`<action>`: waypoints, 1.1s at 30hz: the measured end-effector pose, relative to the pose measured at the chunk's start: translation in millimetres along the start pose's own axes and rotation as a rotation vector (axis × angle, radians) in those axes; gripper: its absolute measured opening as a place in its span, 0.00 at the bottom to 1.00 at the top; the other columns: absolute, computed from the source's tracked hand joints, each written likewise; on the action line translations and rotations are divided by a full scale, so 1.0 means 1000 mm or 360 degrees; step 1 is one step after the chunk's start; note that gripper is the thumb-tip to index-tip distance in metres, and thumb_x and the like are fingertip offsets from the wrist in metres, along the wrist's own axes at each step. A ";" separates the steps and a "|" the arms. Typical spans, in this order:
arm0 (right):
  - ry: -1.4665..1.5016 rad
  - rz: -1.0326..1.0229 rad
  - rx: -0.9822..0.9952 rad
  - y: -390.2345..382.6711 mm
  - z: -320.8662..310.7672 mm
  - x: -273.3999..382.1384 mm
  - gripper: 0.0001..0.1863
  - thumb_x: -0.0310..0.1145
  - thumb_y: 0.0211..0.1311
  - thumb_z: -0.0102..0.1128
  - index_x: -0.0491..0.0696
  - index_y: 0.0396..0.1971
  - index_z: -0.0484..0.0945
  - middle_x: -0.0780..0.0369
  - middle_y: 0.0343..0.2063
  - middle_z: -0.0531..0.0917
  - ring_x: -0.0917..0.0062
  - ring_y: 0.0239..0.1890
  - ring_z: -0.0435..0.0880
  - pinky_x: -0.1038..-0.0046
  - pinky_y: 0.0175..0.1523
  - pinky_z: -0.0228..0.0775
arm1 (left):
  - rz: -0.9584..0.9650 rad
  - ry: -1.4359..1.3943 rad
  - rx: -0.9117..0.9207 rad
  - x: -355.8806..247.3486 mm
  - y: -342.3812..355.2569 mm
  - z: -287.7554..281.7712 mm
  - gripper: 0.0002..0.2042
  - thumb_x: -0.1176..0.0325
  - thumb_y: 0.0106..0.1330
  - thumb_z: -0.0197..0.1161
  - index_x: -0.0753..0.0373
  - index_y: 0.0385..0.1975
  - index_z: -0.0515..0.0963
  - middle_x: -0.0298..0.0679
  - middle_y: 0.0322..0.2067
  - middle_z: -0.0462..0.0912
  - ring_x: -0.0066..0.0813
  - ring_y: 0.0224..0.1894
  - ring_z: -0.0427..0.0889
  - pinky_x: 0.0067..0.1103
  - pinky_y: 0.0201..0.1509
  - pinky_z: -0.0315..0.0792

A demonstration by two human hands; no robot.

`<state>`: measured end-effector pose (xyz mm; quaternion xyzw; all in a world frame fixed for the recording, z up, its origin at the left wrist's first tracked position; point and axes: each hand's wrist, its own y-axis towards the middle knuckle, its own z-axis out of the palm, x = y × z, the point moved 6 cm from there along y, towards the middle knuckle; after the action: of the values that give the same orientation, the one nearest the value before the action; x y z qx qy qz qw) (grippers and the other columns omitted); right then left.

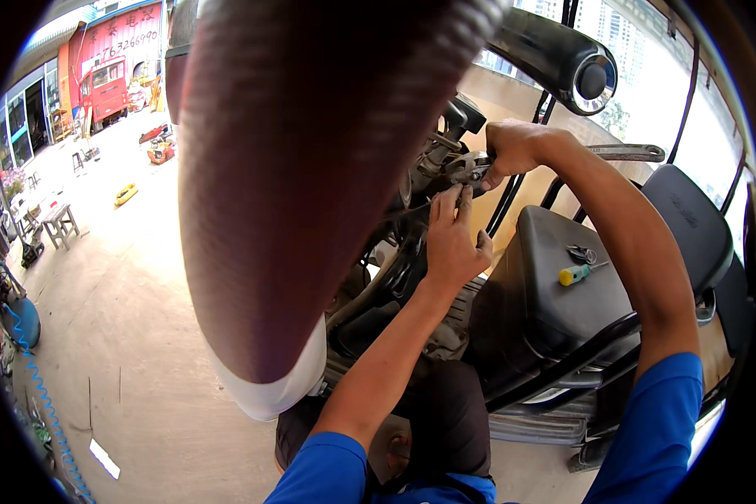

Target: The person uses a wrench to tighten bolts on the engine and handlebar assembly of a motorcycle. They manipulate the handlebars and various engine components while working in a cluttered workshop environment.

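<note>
My right hand [517,151] is closed on a metal wrench [626,152], whose long handle shows beyond my wrist. The hand is at the metal parts [462,168] below the handlebar of a motor vehicle. My left hand [455,239] reaches up from below, with fingers stretched to those same parts and the thumb held apart. Whether its fingertips pinch anything small is hard to see. A large dark reddish-brown body panel [302,185], blurred and close, covers much of the view and hides the machinery to the left of my hands.
A black seat [554,286] at right bears a screwdriver [575,274] and keys [581,253]. The handlebar grip [592,80] juts out above my right hand. Black metal tubes [563,357] run beside the seat. At far left are a blue coiled hose [46,403] and a stool [59,220].
</note>
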<state>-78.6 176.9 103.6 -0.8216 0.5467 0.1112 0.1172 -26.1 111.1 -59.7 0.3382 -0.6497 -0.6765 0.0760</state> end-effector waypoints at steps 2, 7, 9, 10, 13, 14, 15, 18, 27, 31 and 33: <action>-0.0050 -0.0064 -0.0101 -0.003 -0.004 0.010 0.31 0.48 0.39 0.76 0.31 0.30 0.82 0.47 0.30 0.85 0.57 0.35 0.85 0.62 0.41 0.76 | 0.0010 0.0023 -0.0008 0.002 -0.002 0.000 0.33 0.72 0.48 0.62 0.78 0.59 0.68 0.55 0.56 0.68 0.55 0.59 0.67 0.40 0.68 0.62; -0.0079 -0.0079 -0.0150 -0.005 -0.002 -0.003 0.28 0.47 0.38 0.78 0.33 0.24 0.81 0.52 0.17 0.79 0.62 0.22 0.80 0.61 0.30 0.70 | 0.0046 -0.0003 0.0003 0.000 0.000 0.003 0.34 0.73 0.47 0.62 0.79 0.59 0.67 0.55 0.55 0.67 0.54 0.59 0.67 0.40 0.67 0.62; 0.0031 -0.0002 -0.0091 -0.005 0.000 -0.012 0.29 0.49 0.37 0.79 0.34 0.21 0.80 0.53 0.15 0.78 0.64 0.20 0.79 0.62 0.29 0.69 | 0.0048 0.0005 -0.0016 0.000 0.001 0.002 0.33 0.73 0.47 0.62 0.79 0.58 0.68 0.54 0.55 0.68 0.53 0.59 0.67 0.39 0.67 0.62; 0.0086 0.0039 -0.0060 -0.006 0.001 -0.016 0.30 0.50 0.36 0.79 0.34 0.20 0.80 0.54 0.14 0.78 0.65 0.19 0.78 0.62 0.28 0.68 | 0.0050 0.0007 -0.0025 0.000 0.001 0.002 0.33 0.72 0.47 0.62 0.79 0.57 0.68 0.54 0.54 0.68 0.53 0.59 0.67 0.39 0.67 0.62; 0.0316 0.0091 0.0102 -0.017 0.004 -0.022 0.30 0.53 0.34 0.81 0.39 0.18 0.79 0.60 0.13 0.77 0.74 0.16 0.77 0.67 0.22 0.67 | 0.0012 0.0007 0.0005 0.001 0.000 0.001 0.33 0.72 0.47 0.62 0.79 0.57 0.69 0.53 0.54 0.68 0.52 0.59 0.67 0.39 0.67 0.62; 0.0362 0.0078 0.0135 -0.019 0.006 -0.024 0.30 0.53 0.33 0.82 0.39 0.18 0.79 0.61 0.14 0.77 0.76 0.16 0.77 0.69 0.21 0.67 | 0.0004 0.0022 0.0013 0.002 0.000 0.000 0.33 0.72 0.47 0.62 0.79 0.57 0.68 0.54 0.54 0.68 0.52 0.59 0.67 0.39 0.67 0.62; 0.0359 0.0117 0.0156 -0.019 0.009 -0.029 0.28 0.48 0.32 0.84 0.39 0.23 0.80 0.61 0.16 0.79 0.77 0.17 0.78 0.71 0.21 0.68 | 0.0001 0.0023 0.0022 0.003 0.000 0.002 0.34 0.72 0.47 0.63 0.79 0.58 0.68 0.54 0.54 0.68 0.52 0.59 0.67 0.39 0.67 0.61; 0.0631 0.0029 0.0098 -0.028 0.017 -0.030 0.25 0.40 0.31 0.85 0.39 0.26 0.81 0.60 0.19 0.82 0.77 0.17 0.78 0.72 0.22 0.68 | 0.0002 0.0034 0.0037 0.002 0.000 0.002 0.35 0.72 0.46 0.63 0.79 0.59 0.67 0.54 0.56 0.68 0.52 0.59 0.67 0.39 0.68 0.61; -0.0088 -0.0176 -0.0566 -0.035 0.004 -0.030 0.18 0.39 0.45 0.77 0.42 0.30 0.82 0.52 0.29 0.84 0.53 0.40 0.82 0.57 0.46 0.71 | 0.0011 0.0046 0.0032 0.001 -0.002 0.004 0.36 0.72 0.46 0.63 0.78 0.60 0.67 0.55 0.57 0.68 0.55 0.60 0.65 0.40 0.70 0.59; -0.0231 -0.0244 -0.0720 -0.022 0.011 -0.031 0.16 0.42 0.51 0.73 0.45 0.25 0.81 0.54 0.25 0.82 0.55 0.36 0.82 0.57 0.43 0.70 | 0.0055 0.0097 0.0035 0.002 -0.002 0.003 0.35 0.72 0.46 0.63 0.77 0.60 0.67 0.55 0.57 0.67 0.53 0.60 0.66 0.40 0.68 0.61; -0.0280 -0.0253 -0.0703 -0.018 0.011 -0.026 0.16 0.43 0.52 0.72 0.46 0.24 0.81 0.55 0.24 0.82 0.56 0.35 0.81 0.57 0.42 0.70 | 0.0047 0.0083 0.0033 0.002 -0.002 0.003 0.35 0.72 0.46 0.63 0.77 0.59 0.67 0.55 0.57 0.67 0.53 0.59 0.66 0.40 0.68 0.61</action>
<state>-72.8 209.5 102.0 -0.8549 0.4305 0.2894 -0.0097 -28.8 113.1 -62.2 0.3467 -0.6594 -0.6597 0.0994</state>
